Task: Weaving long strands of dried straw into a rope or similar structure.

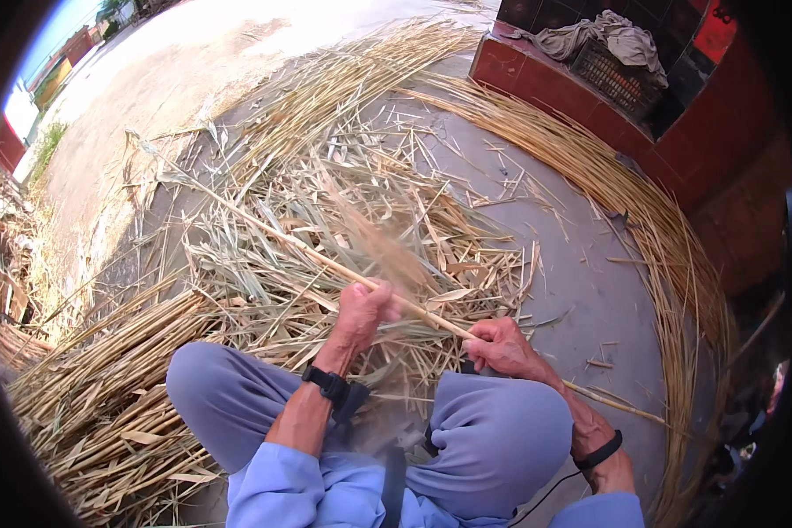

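Observation:
A long dry reed stalk [303,247] slants across the view, its leafy tip at the upper left and its thin end beyond my right forearm. My left hand [367,310] is closed round its middle, above my left knee. Nearer the lower right end, my right hand [501,344] grips the same stalk, thumb along it. A brownish strip of leaf, blurred, rises by my left hand. Beneath both hands spreads a heap of stripped leaves and husks [257,264].
Unsorted stalks [105,369] are piled at the left, more stalks [343,72] lie ahead. A long bundle of cleaned stalks [567,145] curves along the right. Behind it, a red tiled ledge [567,89] bears a plastic crate [617,79] with grey cloth [624,39].

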Action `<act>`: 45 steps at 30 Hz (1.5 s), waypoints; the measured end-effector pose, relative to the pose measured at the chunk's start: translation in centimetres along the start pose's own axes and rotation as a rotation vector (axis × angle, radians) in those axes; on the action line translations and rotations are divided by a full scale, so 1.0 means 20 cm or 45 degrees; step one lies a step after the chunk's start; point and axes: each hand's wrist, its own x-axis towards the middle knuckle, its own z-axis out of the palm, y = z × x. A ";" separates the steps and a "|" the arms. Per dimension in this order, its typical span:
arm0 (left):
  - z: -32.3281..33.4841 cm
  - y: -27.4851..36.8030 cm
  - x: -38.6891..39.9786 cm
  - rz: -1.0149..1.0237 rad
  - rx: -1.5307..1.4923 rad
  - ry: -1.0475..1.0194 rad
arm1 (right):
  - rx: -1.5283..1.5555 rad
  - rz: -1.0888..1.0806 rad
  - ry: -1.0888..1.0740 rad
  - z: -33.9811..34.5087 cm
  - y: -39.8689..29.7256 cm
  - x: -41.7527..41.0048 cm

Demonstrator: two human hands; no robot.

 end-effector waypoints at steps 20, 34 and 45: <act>0.16 -0.14 -0.09 -0.163 -0.016 -0.124 | -0.465 -0.539 0.460 -0.21 -0.05 -0.01; -0.07 -0.10 0.01 -0.117 -0.249 0.127 | -0.628 0.078 0.048 -0.26 0.13 -0.13; 0.08 -0.03 -0.03 -0.067 -0.107 0.094 | -0.769 -0.549 0.245 -0.03 -0.09 0.02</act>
